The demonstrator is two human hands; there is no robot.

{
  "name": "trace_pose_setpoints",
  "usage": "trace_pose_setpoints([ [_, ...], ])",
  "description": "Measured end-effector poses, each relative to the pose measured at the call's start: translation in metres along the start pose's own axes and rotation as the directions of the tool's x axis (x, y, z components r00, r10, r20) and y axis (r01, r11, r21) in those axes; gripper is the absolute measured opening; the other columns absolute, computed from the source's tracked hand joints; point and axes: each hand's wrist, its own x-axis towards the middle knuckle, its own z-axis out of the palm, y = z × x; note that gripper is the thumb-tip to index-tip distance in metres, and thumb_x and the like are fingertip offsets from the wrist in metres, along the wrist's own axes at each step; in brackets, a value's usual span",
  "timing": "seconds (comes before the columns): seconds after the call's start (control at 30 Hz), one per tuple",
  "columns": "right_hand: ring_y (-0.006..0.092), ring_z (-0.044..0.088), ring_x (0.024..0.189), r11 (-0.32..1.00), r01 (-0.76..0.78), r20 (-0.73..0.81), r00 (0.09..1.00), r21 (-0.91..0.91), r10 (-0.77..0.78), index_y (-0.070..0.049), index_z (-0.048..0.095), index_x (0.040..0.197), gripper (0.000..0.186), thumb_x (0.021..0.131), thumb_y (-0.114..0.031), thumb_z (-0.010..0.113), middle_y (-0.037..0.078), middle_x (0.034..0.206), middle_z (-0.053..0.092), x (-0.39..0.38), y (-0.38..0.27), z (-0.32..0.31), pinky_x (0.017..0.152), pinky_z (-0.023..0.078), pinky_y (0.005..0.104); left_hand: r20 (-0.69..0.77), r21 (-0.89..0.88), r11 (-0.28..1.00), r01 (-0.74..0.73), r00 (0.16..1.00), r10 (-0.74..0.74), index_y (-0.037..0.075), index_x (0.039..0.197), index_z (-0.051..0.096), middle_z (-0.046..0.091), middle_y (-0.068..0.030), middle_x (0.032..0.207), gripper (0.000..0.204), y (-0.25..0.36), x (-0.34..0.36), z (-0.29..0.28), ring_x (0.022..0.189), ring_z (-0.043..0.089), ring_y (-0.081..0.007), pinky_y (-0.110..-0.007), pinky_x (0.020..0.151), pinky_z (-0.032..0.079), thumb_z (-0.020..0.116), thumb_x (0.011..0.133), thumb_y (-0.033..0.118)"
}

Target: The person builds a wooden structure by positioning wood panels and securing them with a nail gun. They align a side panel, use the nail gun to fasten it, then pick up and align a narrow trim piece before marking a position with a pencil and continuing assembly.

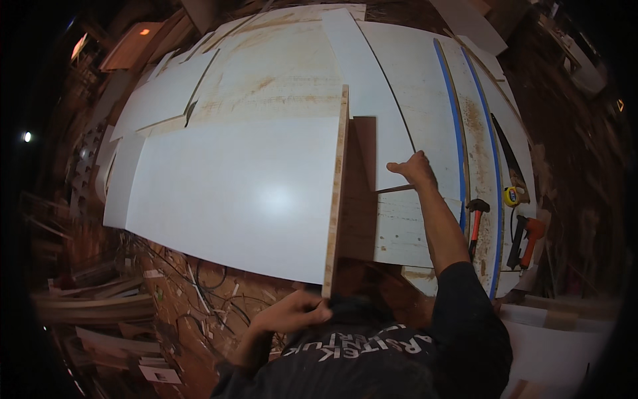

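Note:
A large white panel assembly lies in front of me, with a broad white face (pixel 232 193) and an upright panel (pixel 337 193) showing its bare wooden edge. My left hand (pixel 296 312) is at the near end of that upright panel, its fingers curled closed; what they hold, if anything, is hidden. My right hand (pixel 413 171) grips the near end of a long white board (pixel 372 86), thumb pointing left across it. This board runs away from me to the far side of the worktable.
To the right lie blue-edged strips (pixel 452 113), a hammer (pixel 476 223), a handsaw (pixel 508 153), a yellow tape measure (pixel 510 196) and an orange-and-black nail gun (pixel 525 239). Cables and wood scraps (pixel 206 299) litter the floor. Stacked boards (pixel 100 302) stand at the left.

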Motion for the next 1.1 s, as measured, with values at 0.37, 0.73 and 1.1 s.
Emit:
trace_pose_setpoints([
  [0.37, 0.0161, 0.068, 0.086, 0.669, -0.032, 0.305, 0.906, 0.742, -0.294, 0.005, 0.068, 0.117, 0.041, 0.101, -0.033, 0.063, 0.010, 0.100, 0.073, -0.119, 0.152, -0.176, 0.079, 0.053, 0.0307, -0.525, -0.288, 0.947, -0.144, 0.851, -0.031, -0.006, 0.148, 0.039, 0.056, -0.0174, 0.135, 0.084, -0.018, 0.214, 0.072, 0.125, 0.055, -0.0249, -0.038, 0.103, 0.048, 0.069, 0.095, 0.053],
  [0.73, 0.0192, 0.061, 0.096, 0.752, 0.297, 0.095, 0.898, 0.589, -0.430, 0.008, 0.064, 0.120, 0.056, 0.094, -0.041, 0.069, 0.009, 0.107, 0.069, -0.291, 0.217, -0.186, 0.088, 0.048, 0.0343, -0.432, -0.541, 0.636, -0.550, 0.831, 0.351, -0.006, 0.102, 0.067, 0.069, -0.0104, 0.092, 0.022, 0.078, 0.266, 0.121, 0.083, 0.065, -0.0162, -0.032, 0.076, 0.053, 0.064, 0.084, 0.006],
  [1.1, 0.0261, 0.055, 0.123, 0.390, 0.647, 0.126, 0.415, 0.655, -0.901, 0.009, 0.043, 0.149, 0.086, 0.094, -0.052, 0.068, 0.019, 0.141, 0.051, -0.281, 0.015, -0.130, 0.100, 0.048, 0.0373, -0.937, 0.032, 0.625, -0.780, 0.194, 0.289, -0.008, 0.078, 0.066, 0.063, -0.0121, 0.074, 0.015, 0.148, 0.014, 0.056, 0.062, 0.064, -0.0203, -0.034, 0.054, 0.052, 0.061, 0.084, 0.004],
])
